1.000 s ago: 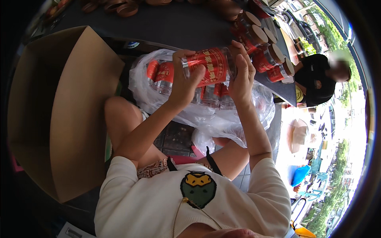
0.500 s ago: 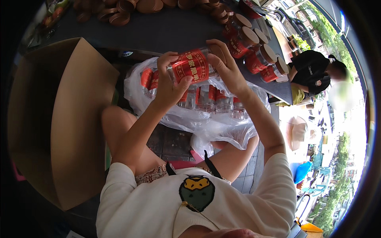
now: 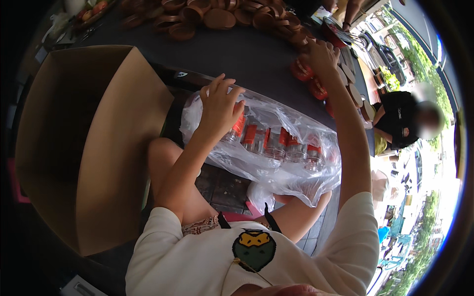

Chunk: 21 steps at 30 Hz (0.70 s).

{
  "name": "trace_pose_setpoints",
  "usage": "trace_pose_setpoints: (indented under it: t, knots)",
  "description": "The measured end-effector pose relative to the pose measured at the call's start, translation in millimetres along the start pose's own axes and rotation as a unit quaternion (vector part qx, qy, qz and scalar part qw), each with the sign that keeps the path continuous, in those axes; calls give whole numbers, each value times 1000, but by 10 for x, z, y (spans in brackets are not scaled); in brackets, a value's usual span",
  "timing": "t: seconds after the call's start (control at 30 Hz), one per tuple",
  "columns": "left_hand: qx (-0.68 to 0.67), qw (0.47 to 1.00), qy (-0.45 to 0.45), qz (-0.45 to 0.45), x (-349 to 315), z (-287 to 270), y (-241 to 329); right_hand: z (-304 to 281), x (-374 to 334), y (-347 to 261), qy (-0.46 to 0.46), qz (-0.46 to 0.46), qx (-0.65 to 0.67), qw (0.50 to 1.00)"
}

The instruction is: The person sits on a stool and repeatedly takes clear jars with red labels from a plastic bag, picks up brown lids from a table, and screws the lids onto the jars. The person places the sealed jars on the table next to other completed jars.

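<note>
My left hand [image 3: 221, 106] hovers with fingers spread and nothing in them. Below it, several clear jars [image 3: 275, 143] with red labels lie in a translucent plastic bag [image 3: 237, 158] above my knees. My right arm stretches over the dark table [image 3: 247, 64] to the standing jars at its right side. There my right hand [image 3: 323, 59] is bent with curled fingers; what it grips is hidden. Close by it are a red-labelled jar [image 3: 302, 69] and several brown lids [image 3: 354, 95] on the row of jars.
A big opened cardboard box [image 3: 113, 148] stands at my left. Loose brown lids [image 3: 219, 18] are heaped along the table's far side. A dark red bowl [image 3: 335, 32] sits at the back right, near another person's arm [image 3: 351, 12]. A person in black [image 3: 402, 118] is farther right.
The jar held between both hands is no longer there. My right hand has moved away and right to the row of jars; my left hand has opened. The view has shifted.
</note>
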<state>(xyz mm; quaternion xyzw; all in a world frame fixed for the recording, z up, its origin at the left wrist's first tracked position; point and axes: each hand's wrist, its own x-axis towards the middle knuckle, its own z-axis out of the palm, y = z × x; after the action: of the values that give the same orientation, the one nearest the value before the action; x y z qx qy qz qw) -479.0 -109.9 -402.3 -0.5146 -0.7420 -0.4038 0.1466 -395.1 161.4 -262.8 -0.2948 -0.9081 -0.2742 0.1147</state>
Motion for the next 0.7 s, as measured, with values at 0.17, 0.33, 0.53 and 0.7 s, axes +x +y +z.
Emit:
trace_pose_setpoints:
  t: [0.17, 0.33, 0.53, 0.7]
  knots:
    - [-6, 999, 23, -43, 122, -147, -243, 112, 362, -848, 57, -178, 182, 965]
    - [-60, 993, 103, 3, 214, -77, -362, 204, 995, -1816, 86, -117, 216, 966]
    - [-270, 955, -113, 42, 157, -44, 90, 702, 1379, -2264, 34, -4, 266, 963]
    - [-203, 919, -336, 39, -63, 92, 123, 535, 828, -2017, 207, -118, 281, 930]
